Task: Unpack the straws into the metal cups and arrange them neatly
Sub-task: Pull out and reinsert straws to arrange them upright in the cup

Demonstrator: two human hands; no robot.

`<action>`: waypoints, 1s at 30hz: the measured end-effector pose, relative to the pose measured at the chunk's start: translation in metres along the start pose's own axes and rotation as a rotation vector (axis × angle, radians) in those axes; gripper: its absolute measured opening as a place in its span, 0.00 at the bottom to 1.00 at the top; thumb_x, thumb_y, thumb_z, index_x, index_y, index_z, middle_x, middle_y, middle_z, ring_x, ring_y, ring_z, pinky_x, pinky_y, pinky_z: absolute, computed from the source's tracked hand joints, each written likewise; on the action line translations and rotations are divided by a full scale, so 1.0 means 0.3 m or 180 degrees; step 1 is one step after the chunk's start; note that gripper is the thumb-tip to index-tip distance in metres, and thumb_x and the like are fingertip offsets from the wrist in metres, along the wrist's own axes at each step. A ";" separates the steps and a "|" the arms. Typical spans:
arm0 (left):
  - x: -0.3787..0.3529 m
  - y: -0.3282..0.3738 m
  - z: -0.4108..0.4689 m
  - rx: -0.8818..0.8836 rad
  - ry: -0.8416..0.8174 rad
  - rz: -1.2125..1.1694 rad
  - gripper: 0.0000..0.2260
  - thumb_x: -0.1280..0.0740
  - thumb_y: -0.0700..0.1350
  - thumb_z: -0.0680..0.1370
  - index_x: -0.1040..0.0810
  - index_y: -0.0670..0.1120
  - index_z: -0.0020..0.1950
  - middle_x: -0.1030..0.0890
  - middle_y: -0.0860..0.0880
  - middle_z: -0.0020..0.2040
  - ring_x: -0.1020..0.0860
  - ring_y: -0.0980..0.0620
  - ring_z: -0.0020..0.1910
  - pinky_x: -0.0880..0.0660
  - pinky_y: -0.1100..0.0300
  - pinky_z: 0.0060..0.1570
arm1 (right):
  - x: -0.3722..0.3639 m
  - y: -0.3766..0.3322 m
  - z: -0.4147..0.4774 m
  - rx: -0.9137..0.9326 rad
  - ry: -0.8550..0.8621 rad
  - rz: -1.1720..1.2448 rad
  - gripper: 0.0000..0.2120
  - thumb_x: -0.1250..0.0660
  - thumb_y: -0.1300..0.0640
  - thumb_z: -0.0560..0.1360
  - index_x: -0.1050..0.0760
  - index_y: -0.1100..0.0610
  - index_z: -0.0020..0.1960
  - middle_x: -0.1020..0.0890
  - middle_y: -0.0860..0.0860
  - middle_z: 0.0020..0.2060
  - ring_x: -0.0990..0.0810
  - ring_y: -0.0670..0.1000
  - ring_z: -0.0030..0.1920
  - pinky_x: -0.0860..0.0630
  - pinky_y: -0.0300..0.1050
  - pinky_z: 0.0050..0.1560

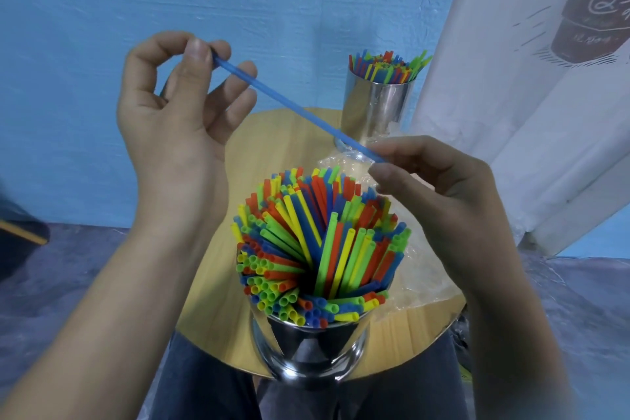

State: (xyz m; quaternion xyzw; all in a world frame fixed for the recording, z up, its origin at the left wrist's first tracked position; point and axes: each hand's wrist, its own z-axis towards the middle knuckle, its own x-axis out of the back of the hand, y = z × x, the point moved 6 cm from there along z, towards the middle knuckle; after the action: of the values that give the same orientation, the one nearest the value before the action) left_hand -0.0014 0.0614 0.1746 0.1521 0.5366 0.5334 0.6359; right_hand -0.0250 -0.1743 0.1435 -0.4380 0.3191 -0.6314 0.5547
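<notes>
A single blue straw (pixel 289 106) stretches between my two hands above the table. My left hand (pixel 177 106) pinches its upper left end between thumb and forefinger. My right hand (pixel 439 187) pinches its lower right end. Right below stands the near metal cup (pixel 310 348), packed with several red, yellow, green and blue straws (pixel 317 249) that fan outward. A second metal cup (pixel 378 106), also holding several coloured straws (pixel 388 66), stands upright at the table's far edge.
The cups stand on a small round wooden table (pixel 211 300). Crumpled clear plastic wrapping (pixel 419 286) lies to the right of the near cup and behind it. A white curtain (pixel 528 95) hangs at the right. My knees show under the table's near edge.
</notes>
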 end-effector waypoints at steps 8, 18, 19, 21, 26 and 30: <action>0.010 -0.051 0.001 0.0484 -0.0132 0.0455 0.04 0.31 0.42 0.82 0.25 0.47 0.50 0.14 0.50 0.45 0.15 0.49 0.43 0.20 0.58 0.44 | 0.022 -0.015 -0.005 0.0134 0.0477 0.0786 0.11 0.30 0.51 0.75 0.17 0.53 0.55 0.13 0.51 0.41 0.16 0.52 0.44 0.18 0.46 0.49; -0.100 -0.105 -0.070 0.1025 -0.2645 0.2670 0.20 0.25 0.57 0.73 0.20 0.58 0.64 0.16 0.59 0.58 0.19 0.63 0.58 0.22 0.64 0.58 | 0.136 -0.035 -0.004 0.0259 0.1230 0.1059 0.09 0.46 0.60 0.87 0.30 0.56 0.51 0.14 0.52 0.39 0.17 0.53 0.41 0.19 0.47 0.45; -0.107 -0.115 -0.078 0.1101 -0.2776 0.2828 0.19 0.25 0.58 0.74 0.19 0.58 0.63 0.16 0.59 0.57 0.19 0.63 0.57 0.23 0.63 0.58 | 0.136 -0.041 -0.005 0.0276 0.1199 0.0866 0.09 0.46 0.61 0.87 0.30 0.55 0.51 0.15 0.51 0.38 0.17 0.54 0.41 0.19 0.47 0.44; -0.122 -0.131 -0.081 0.1125 -0.2822 0.3031 0.12 0.26 0.54 0.77 0.16 0.56 0.59 0.14 0.56 0.51 0.17 0.62 0.51 0.22 0.67 0.53 | 0.118 -0.047 -0.006 0.0301 0.1018 0.0519 0.09 0.46 0.62 0.87 0.29 0.55 0.52 0.16 0.52 0.37 0.17 0.54 0.41 0.19 0.46 0.43; -0.135 -0.150 -0.078 0.1183 -0.2903 0.3131 0.04 0.28 0.48 0.79 0.13 0.53 0.51 0.13 0.59 0.44 0.16 0.63 0.42 0.22 0.70 0.44 | 0.036 -0.035 -0.009 0.0247 0.0299 -0.0055 0.09 0.42 0.63 0.86 0.25 0.54 0.53 0.15 0.53 0.43 0.15 0.53 0.45 0.17 0.45 0.46; -0.132 -0.155 -0.072 0.1172 -0.2833 0.3049 0.03 0.27 0.48 0.78 0.13 0.54 0.49 0.13 0.58 0.43 0.16 0.61 0.43 0.21 0.68 0.45 | 0.007 -0.018 -0.013 0.0065 0.0021 -0.0276 0.07 0.32 0.61 0.81 0.22 0.52 0.57 0.15 0.51 0.42 0.15 0.50 0.45 0.18 0.43 0.46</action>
State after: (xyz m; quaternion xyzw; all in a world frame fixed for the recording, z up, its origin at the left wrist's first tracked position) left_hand 0.0100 0.0020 0.1515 0.6839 0.1793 0.5427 0.4534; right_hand -0.0307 -0.1757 0.1471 -0.4437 0.2952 -0.6595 0.5301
